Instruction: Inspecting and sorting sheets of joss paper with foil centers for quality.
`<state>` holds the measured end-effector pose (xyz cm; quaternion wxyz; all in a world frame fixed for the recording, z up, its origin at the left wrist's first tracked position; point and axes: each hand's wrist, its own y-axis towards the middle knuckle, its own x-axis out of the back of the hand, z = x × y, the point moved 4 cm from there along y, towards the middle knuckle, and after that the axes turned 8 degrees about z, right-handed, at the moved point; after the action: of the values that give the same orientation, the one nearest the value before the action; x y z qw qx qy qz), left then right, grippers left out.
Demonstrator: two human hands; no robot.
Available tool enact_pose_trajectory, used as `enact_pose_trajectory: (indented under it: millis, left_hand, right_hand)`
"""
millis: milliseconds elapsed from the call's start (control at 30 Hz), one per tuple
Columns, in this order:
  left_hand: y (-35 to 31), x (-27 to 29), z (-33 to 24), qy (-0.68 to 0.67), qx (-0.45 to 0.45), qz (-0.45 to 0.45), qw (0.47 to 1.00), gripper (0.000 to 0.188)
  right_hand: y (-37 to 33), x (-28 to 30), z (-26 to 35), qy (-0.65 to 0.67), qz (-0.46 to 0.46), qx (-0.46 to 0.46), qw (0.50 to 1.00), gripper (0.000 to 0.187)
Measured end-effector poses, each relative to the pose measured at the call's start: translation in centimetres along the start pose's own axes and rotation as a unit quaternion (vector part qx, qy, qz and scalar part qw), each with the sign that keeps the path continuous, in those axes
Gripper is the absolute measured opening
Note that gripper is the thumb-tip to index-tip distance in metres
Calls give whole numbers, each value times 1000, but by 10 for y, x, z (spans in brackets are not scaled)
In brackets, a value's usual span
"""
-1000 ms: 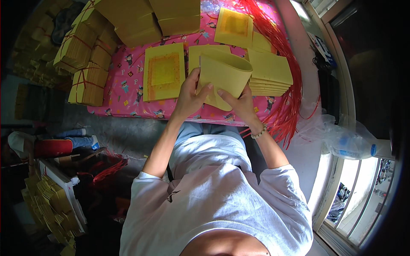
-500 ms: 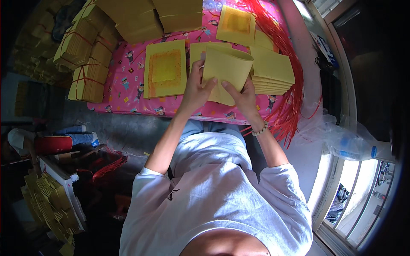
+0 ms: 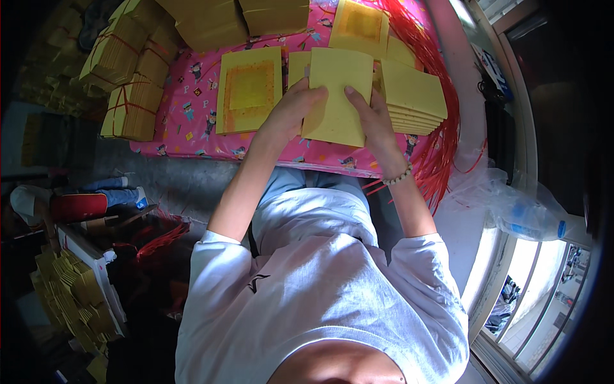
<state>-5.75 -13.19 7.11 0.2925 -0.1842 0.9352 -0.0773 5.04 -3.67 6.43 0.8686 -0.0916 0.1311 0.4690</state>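
A folded sheet of yellow paper (image 3: 339, 105) is held flat between my two hands over the table's near side. My left hand (image 3: 295, 109) grips its left edge, thumb on top and fingers behind. On the opposite edge, my right hand (image 3: 371, 118) pinches it the same way; a beaded bracelet circles that wrist. Left of the hands lies a yellow sheet with an orange-bordered square (image 3: 249, 96). Just right of them sits a stack of folded yellow paper (image 3: 414, 99). Part of another yellow sheet shows behind the held one.
Bundles of yellow paper tied with red strings (image 3: 134, 105) stand at the table's left. More paper stacks (image 3: 204, 22) are at the back. Red plastic strands (image 3: 441, 147) hang over the right edge of the pink patterned tablecloth (image 3: 185, 137). Another person (image 3: 32, 198) is at the lower left.
The paper was curved over into an open loop; now it is pressed flat into a fold. Both hands have shifted slightly, with the thumbs farther up the sheet.
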Motion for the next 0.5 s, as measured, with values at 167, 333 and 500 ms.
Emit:
enact_pose_trajectory:
  millis: [167,333,500]
  left_hand:
    - [2,5,-5,30,28,2,999,36]
    - [7,8,-1,37,21,1,999,38]
    - [4,0,0,63,-34,-33,997,34]
  right_hand:
    - [2,3,-5,51,16,-46,997,38]
    - [1,2,-8,67,25,-41,997,38]
    - [-2,2,-4,37,23,-36,998,36]
